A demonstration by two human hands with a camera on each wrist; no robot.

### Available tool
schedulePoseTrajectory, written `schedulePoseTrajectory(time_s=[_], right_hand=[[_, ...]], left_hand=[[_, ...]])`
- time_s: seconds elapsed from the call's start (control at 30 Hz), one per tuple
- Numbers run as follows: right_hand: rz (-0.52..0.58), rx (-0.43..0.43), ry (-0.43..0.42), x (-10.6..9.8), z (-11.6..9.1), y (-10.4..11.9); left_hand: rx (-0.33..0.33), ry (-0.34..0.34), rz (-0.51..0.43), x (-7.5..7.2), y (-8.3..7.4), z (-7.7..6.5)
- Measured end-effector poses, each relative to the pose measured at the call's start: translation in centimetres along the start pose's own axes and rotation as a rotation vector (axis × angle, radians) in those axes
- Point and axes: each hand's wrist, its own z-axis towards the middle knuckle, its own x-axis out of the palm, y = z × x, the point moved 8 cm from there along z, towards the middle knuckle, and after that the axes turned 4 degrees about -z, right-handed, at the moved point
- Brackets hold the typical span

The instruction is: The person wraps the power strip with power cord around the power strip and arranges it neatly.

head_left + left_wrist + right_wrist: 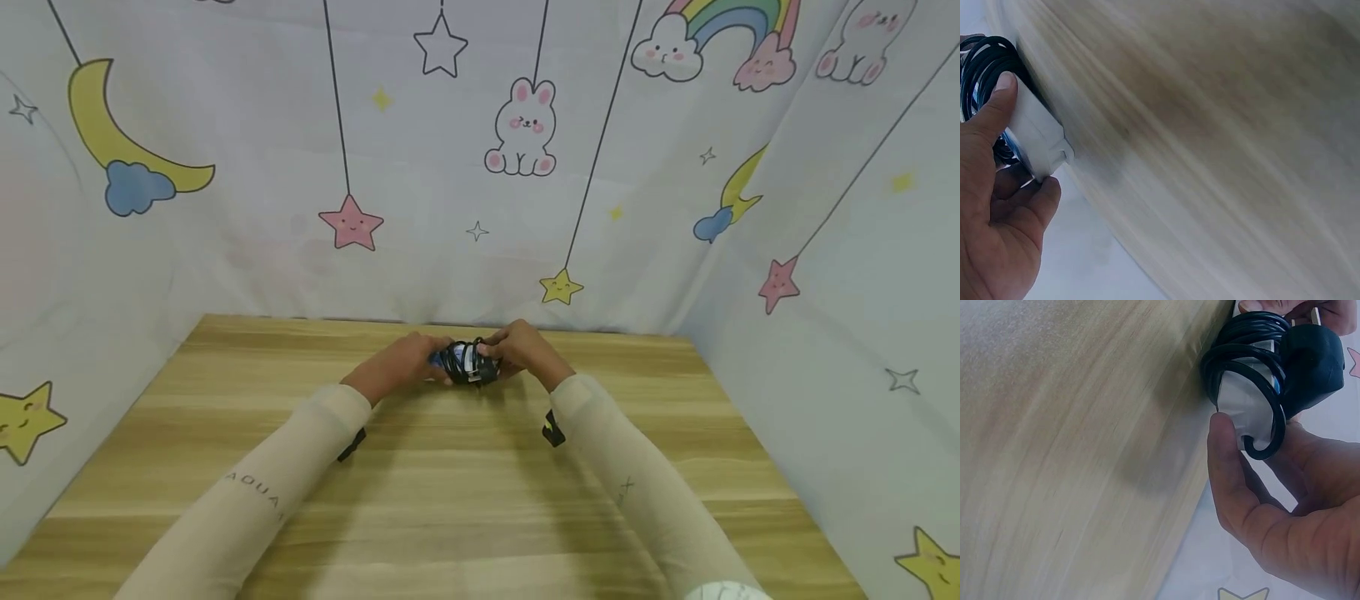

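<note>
Near the table's far edge, a small white and blue block [1036,128] is wound with black cable [452,363]. A black plug [1312,369] with metal prongs lies against the coils in the right wrist view. My left hand [401,364] grips one end of the block, its thumb on the white face and its fingers curled under in the left wrist view. From the other end, my right hand [525,348] holds the wound block between thumb and fingers [1225,447]. The block's exact kind cannot be told.
A wood-grain table [450,500] lies under both forearms. White cloth walls [420,275] printed with stars, moons and rabbits rise at its back and sides. Black camera mounts [553,429] hang under the wrists.
</note>
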Motion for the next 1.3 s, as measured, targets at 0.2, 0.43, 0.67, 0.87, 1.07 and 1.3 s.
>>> schedulePoseTrajectory(time_s=[0.2,0.43,0.67,0.87,1.07,1.3], right_hand=[[0.015,0.016,-0.015,-0.3,0.0,0.1],[-0.058,-0.027,0.008,-0.3,-0.3,0.6],[-0.182,-0.093,0.041,-0.2,-1.0,1.6],[-0.220,-0.149,0.038,0.3,-1.9,2.2],[-0.209,-0.172,0.030,0.8,-2.2,2.1],[-0.188,-0.190,0.044,0.8,-2.5,2.1]], left_hand=[[-0.008,0.000,0.031,-0.4,-0.3,-0.1],[0.062,-0.033,0.121,-0.1,-0.5,-0.3],[0.091,-0.080,0.093,-0.5,-0.6,-0.8],[0.085,-0.067,0.121,-0.6,-0.6,-0.9],[0.066,-0.034,0.115,0.1,-0.3,-0.7],[0.081,-0.023,0.090,-0.1,-0.5,-0.8]])
